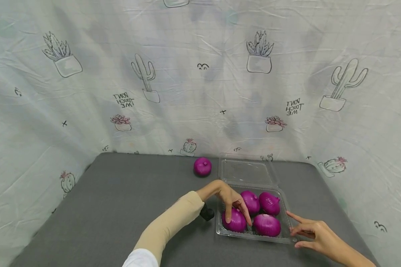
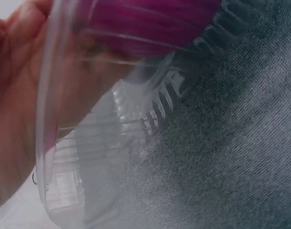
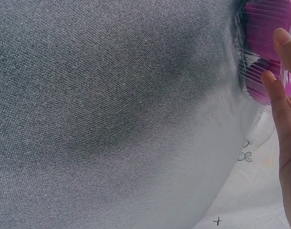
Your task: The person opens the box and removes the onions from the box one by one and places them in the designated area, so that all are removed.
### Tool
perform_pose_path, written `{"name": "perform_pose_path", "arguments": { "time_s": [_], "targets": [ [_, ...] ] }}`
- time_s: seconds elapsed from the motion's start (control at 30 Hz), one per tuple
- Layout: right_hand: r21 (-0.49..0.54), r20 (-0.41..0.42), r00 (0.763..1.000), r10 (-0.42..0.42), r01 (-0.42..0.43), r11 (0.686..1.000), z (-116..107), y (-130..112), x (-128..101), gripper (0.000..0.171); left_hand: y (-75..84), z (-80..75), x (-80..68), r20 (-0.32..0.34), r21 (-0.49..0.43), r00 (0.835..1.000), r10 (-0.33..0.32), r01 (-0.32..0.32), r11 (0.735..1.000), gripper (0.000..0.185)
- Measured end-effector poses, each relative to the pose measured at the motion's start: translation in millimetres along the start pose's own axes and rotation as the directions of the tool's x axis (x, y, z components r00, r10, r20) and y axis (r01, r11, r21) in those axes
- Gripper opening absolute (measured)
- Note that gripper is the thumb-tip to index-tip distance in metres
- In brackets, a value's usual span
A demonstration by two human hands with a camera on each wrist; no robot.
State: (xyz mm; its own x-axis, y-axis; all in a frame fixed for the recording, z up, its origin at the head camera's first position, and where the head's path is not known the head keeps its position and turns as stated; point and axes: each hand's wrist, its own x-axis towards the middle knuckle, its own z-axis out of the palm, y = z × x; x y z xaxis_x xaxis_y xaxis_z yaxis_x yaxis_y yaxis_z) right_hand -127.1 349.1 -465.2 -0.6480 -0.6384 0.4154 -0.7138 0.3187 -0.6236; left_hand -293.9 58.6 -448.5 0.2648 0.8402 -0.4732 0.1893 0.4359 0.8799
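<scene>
A clear plastic clamshell box (image 1: 254, 239) sits on the grey table with several purple onions inside. My left hand (image 1: 232, 203) reaches in from above, its fingers curled over the front-left onion (image 1: 235, 223). The left wrist view shows the palm (image 2: 16, 95) behind the box's ribbed wall (image 2: 88, 167), with purple onion (image 2: 150, 19) above. My right hand (image 1: 302, 230) lies at the box's right edge, straight fingers touching the rim. In the right wrist view these fingers (image 3: 284, 109) rest against the box, an onion (image 3: 267, 28) showing through it.
One loose purple onion (image 1: 202, 166) lies at the table's far edge, left of the box's open lid (image 1: 247, 171), which lies flat behind the box. A cactus-print cloth (image 1: 200, 92) hangs behind and around the table. Grey table surface (image 1: 127, 200) stretches to the left.
</scene>
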Motion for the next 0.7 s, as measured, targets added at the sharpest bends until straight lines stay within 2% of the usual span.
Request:
{"name": "perform_pose_path", "arguments": {
  "time_s": [0.17,0.27,0.47,0.6,0.7],
  "targets": [
    [0.024,0.009,1.000,-0.009,0.009,1.000,1,1,0,0.033,1.4,0.9,-3.0,-0.033,-0.013,0.999,-0.019,0.018,1.000,0.059],
    [0.021,0.009,1.000,-0.013,0.013,1.000,1,2,1,0.033,3.0,0.4,-6.5,-0.055,-0.033,0.998,0.012,-0.014,0.999,0.057],
    [-0.009,0.011,1.000,-0.014,0.014,1.000,0,3,2,0.033,4.6,-0.1,-18.1,-0.129,-0.129,0.988,0.088,-0.104,0.986,0.054],
    [-0.018,0.012,0.999,-0.033,0.033,0.999,0,4,1,0.034,2.6,1.0,-27.3,-0.191,-0.122,0.969,0.157,-0.182,0.976,0.054],
    [-0.019,0.006,0.999,-0.047,0.048,0.999,-1,5,-1,0.034,0.9,3.6,-34.7,-0.266,-0.069,0.939,0.217,-0.243,0.967,0.055]
  ]
}}
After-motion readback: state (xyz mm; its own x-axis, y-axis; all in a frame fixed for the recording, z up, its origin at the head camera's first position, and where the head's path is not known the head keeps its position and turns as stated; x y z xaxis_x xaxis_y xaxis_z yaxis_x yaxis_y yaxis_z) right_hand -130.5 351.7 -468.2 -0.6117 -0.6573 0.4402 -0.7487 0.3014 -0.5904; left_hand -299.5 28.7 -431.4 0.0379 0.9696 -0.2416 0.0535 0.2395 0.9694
